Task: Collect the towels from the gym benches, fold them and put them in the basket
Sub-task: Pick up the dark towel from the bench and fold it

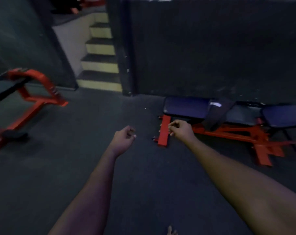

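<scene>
Just beyond the right hand (pixel 180 130) fingertips — red-framed gym bench (pixel 186 107), likely a dark towel (pixel 218 116) draped across its pad. Both right and left hand (pixel 125 138) loosely curled, holding nothing. Step closer, pinch one towel edge — lift clear.

Both arms bare from frame edge to wrist. Left forearm (pixel 93 184) and right forearm (pixel 237 175) long and lean. Left hand (pixel 125 136) bare, with a pale nail (pixel 135 136) catching the light. Right hand (pixel 180 128) bare. Bottom edge: a small bare part (pixel 171 231), too blurred to identify.
</scene>
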Demonstrator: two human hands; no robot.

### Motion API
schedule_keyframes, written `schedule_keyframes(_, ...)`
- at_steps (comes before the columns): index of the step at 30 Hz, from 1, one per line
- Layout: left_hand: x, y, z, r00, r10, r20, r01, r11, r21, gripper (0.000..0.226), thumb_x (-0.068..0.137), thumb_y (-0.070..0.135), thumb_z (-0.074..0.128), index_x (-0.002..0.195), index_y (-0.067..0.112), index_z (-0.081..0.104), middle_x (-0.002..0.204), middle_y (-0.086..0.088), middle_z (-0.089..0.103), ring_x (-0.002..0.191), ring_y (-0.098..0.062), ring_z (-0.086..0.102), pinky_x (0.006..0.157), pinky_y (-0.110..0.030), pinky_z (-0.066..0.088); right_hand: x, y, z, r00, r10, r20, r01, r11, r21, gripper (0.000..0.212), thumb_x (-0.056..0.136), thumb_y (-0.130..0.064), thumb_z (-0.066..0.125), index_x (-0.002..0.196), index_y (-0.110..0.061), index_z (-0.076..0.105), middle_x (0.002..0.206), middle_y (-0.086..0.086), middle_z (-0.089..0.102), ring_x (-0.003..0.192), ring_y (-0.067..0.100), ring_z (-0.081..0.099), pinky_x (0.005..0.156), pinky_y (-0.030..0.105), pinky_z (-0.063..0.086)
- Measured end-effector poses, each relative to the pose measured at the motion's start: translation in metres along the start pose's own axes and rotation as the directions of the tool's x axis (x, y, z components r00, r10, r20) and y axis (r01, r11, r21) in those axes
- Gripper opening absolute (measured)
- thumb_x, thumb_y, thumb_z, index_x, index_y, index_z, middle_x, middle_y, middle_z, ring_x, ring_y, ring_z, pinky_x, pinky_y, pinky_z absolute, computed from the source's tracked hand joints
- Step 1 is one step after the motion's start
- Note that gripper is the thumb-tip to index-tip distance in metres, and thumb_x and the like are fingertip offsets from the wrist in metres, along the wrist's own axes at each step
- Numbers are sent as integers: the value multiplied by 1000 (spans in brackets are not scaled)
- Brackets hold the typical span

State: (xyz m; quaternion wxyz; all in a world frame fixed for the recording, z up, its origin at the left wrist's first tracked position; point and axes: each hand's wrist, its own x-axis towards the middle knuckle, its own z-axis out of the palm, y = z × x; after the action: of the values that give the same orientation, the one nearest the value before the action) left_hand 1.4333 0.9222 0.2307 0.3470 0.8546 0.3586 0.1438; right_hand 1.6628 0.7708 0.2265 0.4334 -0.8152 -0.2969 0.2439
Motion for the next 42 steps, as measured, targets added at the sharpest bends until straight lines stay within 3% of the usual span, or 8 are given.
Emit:
schedule_keyframes(2, 44, 39, 26, 995, 86, 46, -87, 996, 5, 18, 87, 17, 66, 105, 14, 66, 88, 1, 70, 77, -13, 64, 74, -21, 47, 21, 15, -46, 996, 34, -86, -32, 999, 26, 8, 86, -8, 65, 83, -12, 71, 77, 7, 72, 56, 13, 66, 48, 14, 46)
schedule_keyframes(7, 146, 114, 97, 959, 217, 183, -217, 976, -19, 16, 87, 14, 66, 103, 11, 66, 85, -3, 72, 76, -14, 66, 75, -25, 50, 67, 63, -142, 961, 141, -238, -123, 988, 89, 5, 88, -10, 67, 87, -10, 71, 80, 9, 72, 59, 15, 67, 45, 10, 44)
schedule_keyframes(14, 295, 177, 195, 886, 296, 356, -297, 953, -55, 16, 90, 19, 62, 106, 17, 64, 76, 8, 65, 77, -12, 63, 71, -22, 45, 157, 126, -231, 885, 275, -375, -248, 961, 120, 16, 87, -5, 64, 75, -16, 67, 75, 8, 71, 49, 5, 64, 44, 12, 44)
schedule_keyframes(20, 412, 227, 254, 814, 310, 491, -307, 947, -89, 15, 92, 21, 61, 107, 19, 62, 86, 0, 68, 81, -16, 67, 73, -27, 51, 242, 152, -287, 819, 371, -439, -342, 928, 146, 16, 86, -6, 63, 74, -16, 67, 73, 3, 71, 50, 3, 62, 42, 10, 40)
schedule_keyframes(27, 518, 268, 324, 784, 263, 562, -287, 957, -48, 18, 93, 22, 59, 111, 17, 62, 90, -2, 68, 84, -17, 65, 76, -31, 52, 339, 196, -336, 803, 441, -401, -401, 897, 185, 11, 87, -9, 66, 77, -13, 68, 76, 8, 71, 57, 17, 69, 45, 17, 46)
schedule_keyframes(35, 615, 281, 441, 795, 97, 599, -169, 984, 65, 19, 93, 20, 60, 109, 11, 63, 85, -7, 70, 80, -21, 66, 75, -35, 54, 467, 300, -378, 795, 564, -224, -528, 824, 206, 5, 88, -11, 67, 87, -6, 70, 88, 13, 72, 61, 12, 64, 42, 8, 41)
schedule_keyframes(39, 640, 265, 501, 784, -82, 615, -10, 990, 144, 20, 91, 19, 64, 109, 10, 65, 88, -9, 71, 85, -23, 67, 82, -34, 54, 514, 360, -376, 761, 645, -72, -623, 757, 194, 14, 83, -19, 74, 94, -13, 69, 97, 8, 73, 84, 18, 68, 68, 22, 50)
schedule_keyframes(42, 650, 246, 558, 741, -202, 640, 85, 974, 210, 28, 91, 19, 65, 117, 10, 62, 99, -9, 72, 98, -23, 66, 86, -27, 47, 547, 418, -363, 698, 716, 10, -707, 688, 162, 37, 83, -20, 75, 116, -12, 62, 115, 6, 67, 108, 23, 62, 86, 29, 47)
